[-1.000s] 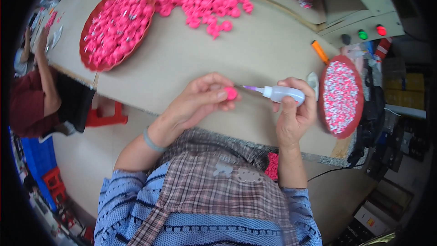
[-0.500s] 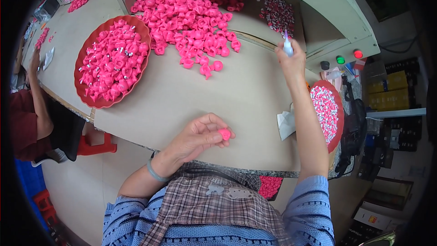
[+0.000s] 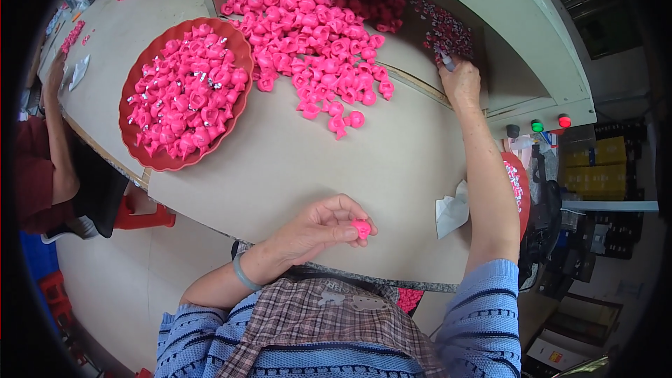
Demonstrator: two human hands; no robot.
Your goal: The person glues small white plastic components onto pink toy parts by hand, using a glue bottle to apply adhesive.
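Observation:
My left hand (image 3: 318, 229) is closed in a pinch on a small pink molded plastic piece (image 3: 361, 229), held above the near part of the table. At the far right, my right hand (image 3: 462, 84) is wrapped round a small squeeze bottle (image 3: 447, 61) with a pale body. Its nozzle points into a heap of tiny pink and white pieces (image 3: 449, 33) under the cabinet. Whether the tip touches one of them I cannot tell.
A large pile of pink pieces (image 3: 315, 49) spreads out of the cabinet (image 3: 518, 21). Left of it stands a scalloped red bowl (image 3: 243, 56) full of similar pieces. Crumpled white paper (image 3: 451, 213) and another red tray (image 3: 525, 203) lie beside my right forearm. A co-worker's arm (image 3: 64, 164) shows far left.
My right hand has brought the bottle down, its nozzle now among the tiny pieces. The left hand keeps its pink piece. The whole view has shifted slightly.

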